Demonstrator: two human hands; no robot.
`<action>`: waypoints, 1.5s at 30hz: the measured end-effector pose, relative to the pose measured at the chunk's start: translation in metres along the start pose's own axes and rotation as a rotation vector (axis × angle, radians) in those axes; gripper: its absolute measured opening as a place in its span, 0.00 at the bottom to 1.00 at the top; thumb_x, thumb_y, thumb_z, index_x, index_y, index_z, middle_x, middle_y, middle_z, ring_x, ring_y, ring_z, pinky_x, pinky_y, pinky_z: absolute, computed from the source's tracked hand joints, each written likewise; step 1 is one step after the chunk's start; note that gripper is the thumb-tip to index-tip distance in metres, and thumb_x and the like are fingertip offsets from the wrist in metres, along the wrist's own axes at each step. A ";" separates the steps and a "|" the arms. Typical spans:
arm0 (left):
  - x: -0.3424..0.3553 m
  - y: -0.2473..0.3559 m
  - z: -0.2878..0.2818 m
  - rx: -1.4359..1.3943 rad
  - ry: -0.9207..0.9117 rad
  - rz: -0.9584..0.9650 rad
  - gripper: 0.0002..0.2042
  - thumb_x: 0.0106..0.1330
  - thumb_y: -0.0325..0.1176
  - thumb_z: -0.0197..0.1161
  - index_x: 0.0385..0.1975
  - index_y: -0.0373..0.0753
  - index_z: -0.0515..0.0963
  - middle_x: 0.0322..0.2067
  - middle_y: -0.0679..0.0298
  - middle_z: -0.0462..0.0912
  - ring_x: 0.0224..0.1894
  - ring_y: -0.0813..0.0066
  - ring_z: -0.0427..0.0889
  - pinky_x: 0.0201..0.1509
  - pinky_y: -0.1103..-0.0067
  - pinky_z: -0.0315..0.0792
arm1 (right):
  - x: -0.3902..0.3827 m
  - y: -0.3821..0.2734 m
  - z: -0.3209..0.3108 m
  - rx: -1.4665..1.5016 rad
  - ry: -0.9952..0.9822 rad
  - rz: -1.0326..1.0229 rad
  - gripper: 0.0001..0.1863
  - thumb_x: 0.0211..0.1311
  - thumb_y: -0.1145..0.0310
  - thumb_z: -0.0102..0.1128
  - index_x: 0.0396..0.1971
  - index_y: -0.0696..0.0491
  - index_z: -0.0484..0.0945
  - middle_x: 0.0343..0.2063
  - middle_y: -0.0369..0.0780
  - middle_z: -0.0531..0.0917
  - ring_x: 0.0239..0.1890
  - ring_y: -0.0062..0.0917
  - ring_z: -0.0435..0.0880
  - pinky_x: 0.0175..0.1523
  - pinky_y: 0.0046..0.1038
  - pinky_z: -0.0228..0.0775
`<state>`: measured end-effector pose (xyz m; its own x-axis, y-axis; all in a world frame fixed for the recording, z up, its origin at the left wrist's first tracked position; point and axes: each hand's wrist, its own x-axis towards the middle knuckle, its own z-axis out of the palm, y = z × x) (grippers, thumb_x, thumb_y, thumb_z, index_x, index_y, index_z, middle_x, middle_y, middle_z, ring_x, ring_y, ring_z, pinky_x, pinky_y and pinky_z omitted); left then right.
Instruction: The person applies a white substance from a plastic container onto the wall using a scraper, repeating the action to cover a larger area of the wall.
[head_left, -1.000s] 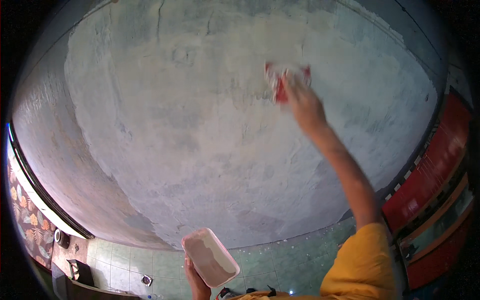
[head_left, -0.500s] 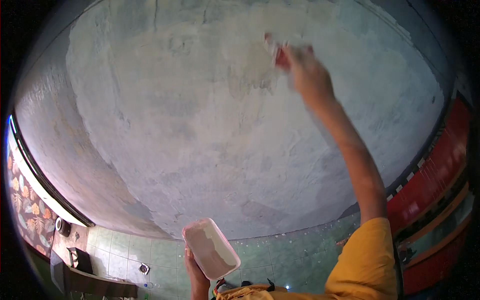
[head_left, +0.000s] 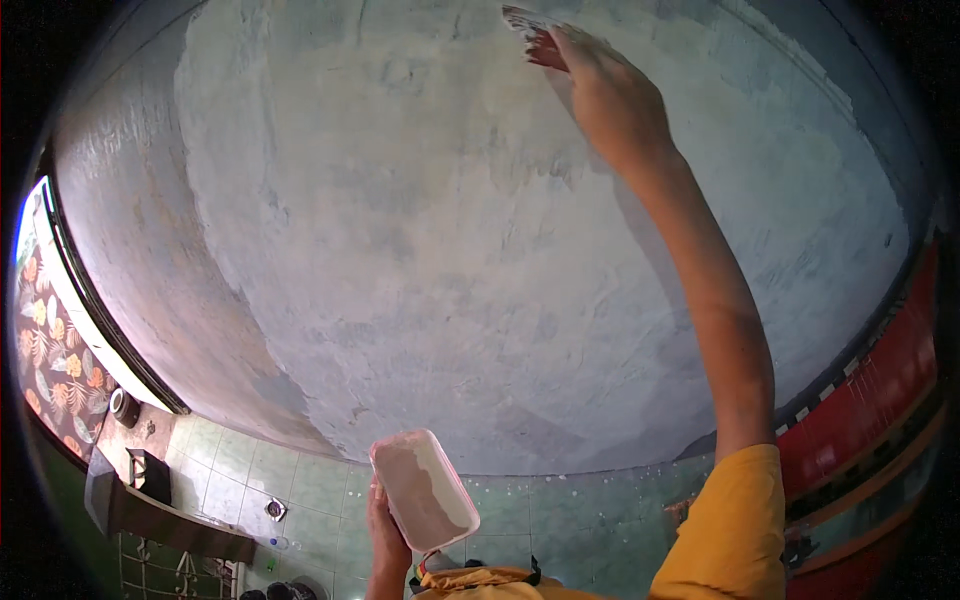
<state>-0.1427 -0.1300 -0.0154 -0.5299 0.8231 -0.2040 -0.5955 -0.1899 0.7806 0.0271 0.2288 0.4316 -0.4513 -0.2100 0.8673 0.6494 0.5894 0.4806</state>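
My right hand (head_left: 610,95) is raised high on the wall, its fingers closed around a dark red putty scraper (head_left: 540,48) smeared with white. The scraper's blade lies at the wall surface near the top of the view. Ahead of me the wall (head_left: 430,250) is coated in patchy whitish-grey filler with streaks and ridges. Low in front of my body, my left hand (head_left: 387,525) grips a pinkish-white rectangular plastic tub (head_left: 428,490) by its left side. Pale putty coats part of the tub's inside.
Green floor tiles (head_left: 320,485) with white specks run along the wall's foot. At lower left are a brown wooden furniture piece (head_left: 175,525), a black box-shaped object (head_left: 150,475) and a leaf-patterned curtain (head_left: 62,360). Red panelling (head_left: 860,390) lines the right side.
My right hand has moved the scraper upward and slightly left along the wall. The left hand still holds the tub in nearly the same place. The view has shifted slightly.
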 end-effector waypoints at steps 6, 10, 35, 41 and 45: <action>0.003 0.011 0.007 0.067 -0.011 0.026 0.28 0.77 0.54 0.49 0.68 0.40 0.66 0.56 0.61 0.74 0.58 0.71 0.76 0.58 0.72 0.74 | -0.089 -0.075 0.061 -0.195 -0.192 -0.016 0.29 0.65 0.72 0.54 0.67 0.61 0.69 0.66 0.49 0.74 0.67 0.41 0.74 0.69 0.46 0.68; 0.009 0.027 0.001 0.049 -0.025 0.043 0.29 0.77 0.53 0.49 0.68 0.39 0.65 0.56 0.62 0.74 0.58 0.71 0.75 0.58 0.72 0.74 | -0.161 -0.126 0.041 -0.086 -0.355 -0.016 0.27 0.64 0.74 0.55 0.65 0.60 0.72 0.63 0.49 0.77 0.65 0.40 0.77 0.65 0.43 0.72; 0.052 0.087 -0.020 0.220 -0.100 0.097 0.31 0.79 0.46 0.48 0.74 0.31 0.58 0.70 0.56 0.65 0.71 0.69 0.64 0.75 0.73 0.56 | -0.223 -0.321 -0.057 1.637 -0.401 1.915 0.11 0.74 0.64 0.59 0.47 0.55 0.81 0.38 0.31 0.85 0.37 0.15 0.86 0.41 0.24 0.79; 0.043 0.089 -0.028 0.268 -0.148 0.128 0.31 0.80 0.46 0.46 0.74 0.29 0.56 0.70 0.55 0.65 0.72 0.67 0.64 0.74 0.73 0.59 | -0.261 -0.355 -0.095 1.339 -0.437 2.219 0.16 0.71 0.60 0.63 0.51 0.53 0.80 0.38 0.33 0.87 0.36 0.16 0.87 0.32 0.19 0.77; 0.039 0.089 -0.026 0.326 -0.143 0.080 0.32 0.80 0.47 0.46 0.75 0.31 0.56 0.70 0.55 0.65 0.72 0.67 0.65 0.74 0.73 0.60 | -0.280 -0.356 -0.107 1.323 -0.126 2.005 0.15 0.75 0.63 0.57 0.54 0.56 0.77 0.42 0.37 0.86 0.37 0.19 0.87 0.39 0.18 0.80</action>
<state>-0.2323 -0.1292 0.0309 -0.4634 0.8836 -0.0674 -0.3191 -0.0954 0.9429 -0.0120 -0.0059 0.0312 -0.0824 0.9954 -0.0496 -0.3824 -0.0775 -0.9207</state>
